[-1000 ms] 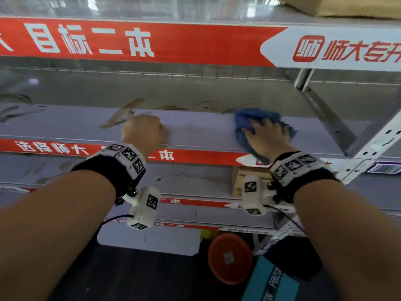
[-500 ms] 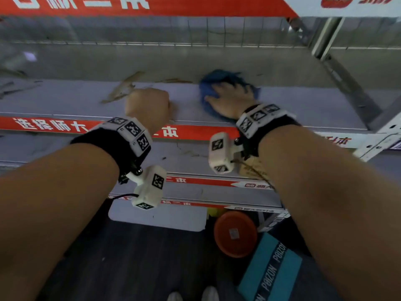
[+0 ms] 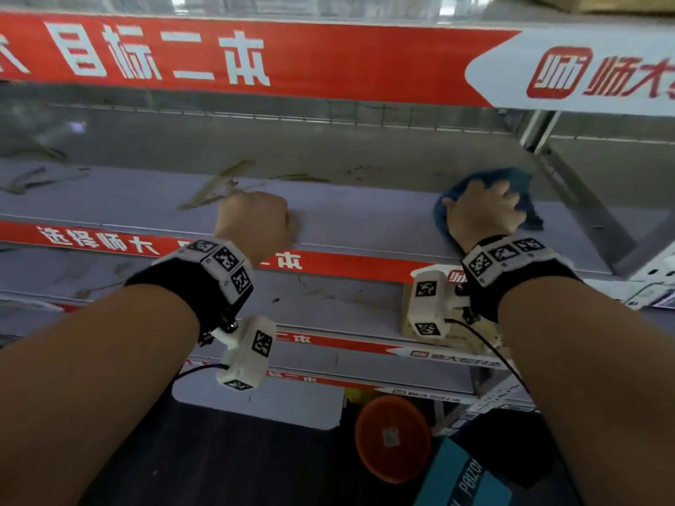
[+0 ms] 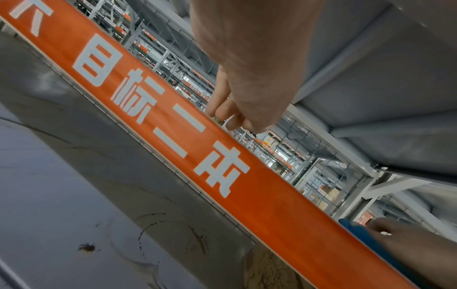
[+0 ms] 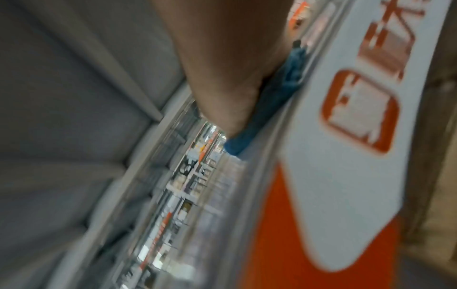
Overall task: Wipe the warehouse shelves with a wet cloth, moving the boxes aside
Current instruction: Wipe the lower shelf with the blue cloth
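While our right hand (image 3: 484, 213) presses the blue cloth (image 3: 518, 184) flat against the shelf (image 3: 365, 217), its fingers spread over the fabric rather than curled round it, the unwiped run of the board lies away to our left, along the shelf's length. Our left hand (image 3: 255, 222) rests near the front edge with fingers curled and holding nothing, well apart from the cloth. Stains (image 3: 219, 188) sit just behind that fist, so we judge the next sweep should travel leftward toward them.
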